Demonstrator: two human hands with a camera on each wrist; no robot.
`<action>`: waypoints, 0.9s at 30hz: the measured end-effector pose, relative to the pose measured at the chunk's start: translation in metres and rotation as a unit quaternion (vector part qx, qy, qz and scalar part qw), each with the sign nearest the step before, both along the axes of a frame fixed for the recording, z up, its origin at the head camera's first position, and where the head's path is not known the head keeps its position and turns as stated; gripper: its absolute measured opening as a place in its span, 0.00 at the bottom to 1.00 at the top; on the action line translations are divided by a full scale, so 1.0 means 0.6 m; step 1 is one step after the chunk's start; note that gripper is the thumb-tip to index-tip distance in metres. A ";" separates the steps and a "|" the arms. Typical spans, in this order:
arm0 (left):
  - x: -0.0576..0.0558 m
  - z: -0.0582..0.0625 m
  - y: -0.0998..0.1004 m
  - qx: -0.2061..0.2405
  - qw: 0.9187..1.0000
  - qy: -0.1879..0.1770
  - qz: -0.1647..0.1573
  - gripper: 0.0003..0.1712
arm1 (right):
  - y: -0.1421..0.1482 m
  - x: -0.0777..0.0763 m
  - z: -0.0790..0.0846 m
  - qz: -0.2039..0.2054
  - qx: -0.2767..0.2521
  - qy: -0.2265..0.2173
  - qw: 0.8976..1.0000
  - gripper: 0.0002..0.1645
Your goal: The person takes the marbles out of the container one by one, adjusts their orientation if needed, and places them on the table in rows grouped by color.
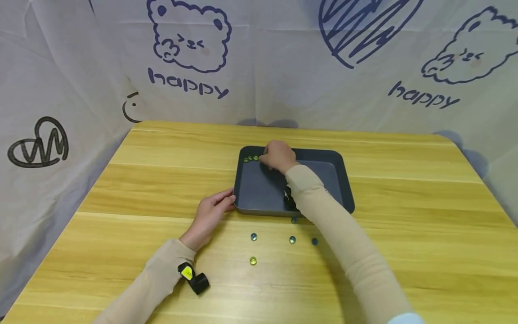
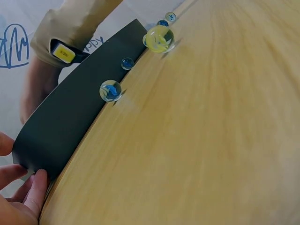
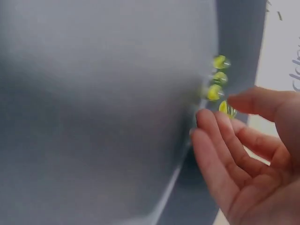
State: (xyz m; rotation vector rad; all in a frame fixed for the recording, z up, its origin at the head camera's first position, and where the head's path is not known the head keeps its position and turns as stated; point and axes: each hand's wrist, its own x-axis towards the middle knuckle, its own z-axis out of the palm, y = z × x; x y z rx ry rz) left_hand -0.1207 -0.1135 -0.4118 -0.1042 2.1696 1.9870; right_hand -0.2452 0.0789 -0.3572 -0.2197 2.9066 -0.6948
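Note:
Inside the dark grey baking tray [image 1: 263, 189], my right hand [image 1: 280, 156] is at the far wall, toward the left. Its thumb and fingertips pinch a yellow-green marble [image 3: 226, 108]. Right beside them, several more yellow-green marbles [image 3: 214, 93] lie in a row along the wall, toward the far left corner. My left hand [image 1: 208, 218] touches the tray's near left corner. Its fingertips [image 2: 40, 180] rest against the outer wall there, fairly straight. The right forearm hides part of the tray's middle and near side.
On the wooden table [image 1: 141, 189] before the tray lie several blue marbles [image 1: 253, 236] and one yellow marble [image 1: 252, 261]. One blue marble [image 1: 294, 220] is close to the tray's near wall. A white cloth [image 1: 275, 99] with drawings hangs behind the table.

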 end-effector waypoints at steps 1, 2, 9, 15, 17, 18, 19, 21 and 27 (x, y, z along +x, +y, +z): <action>0.000 0.001 -0.001 0.000 1.000 -0.001 0.000 0.23 | 0.002 0.001 0.006 0.011 -0.020 -0.006 1.000 0.19; 0.000 0.001 -0.001 -0.001 1.000 -0.002 0.000 0.23 | 0.004 0.003 0.012 0.021 -0.038 -0.011 0.999 0.17; -0.002 0.007 -0.005 -0.001 1.000 -0.003 -0.001 0.24 | 0.017 0.011 0.068 0.065 -0.145 -0.032 0.987 0.15; -0.001 0.008 -0.006 0.004 1.000 -0.006 -0.005 0.23 | 0.031 0.050 0.120 0.094 -0.184 -0.020 0.978 0.18; -0.001 0.009 -0.005 0.005 1.000 -0.007 -0.007 0.23 | 0.037 0.068 0.130 0.104 -0.197 -0.009 0.975 0.17; -0.001 0.009 -0.004 0.006 1.000 -0.006 -0.008 0.23 | 0.039 0.078 0.134 0.112 -0.204 -0.002 0.973 0.16; -0.001 0.009 -0.004 0.006 1.000 -0.007 -0.008 0.23 | 0.042 0.089 0.137 0.120 -0.211 0.002 0.970 0.16; -0.002 0.010 -0.003 0.007 1.000 -0.008 -0.010 0.24 | 0.048 0.112 0.141 0.134 -0.227 0.004 0.965 0.14; 0.000 0.009 -0.002 0.007 1.000 -0.007 -0.015 0.23 | 0.068 0.189 0.130 0.164 -0.270 -0.018 0.948 0.11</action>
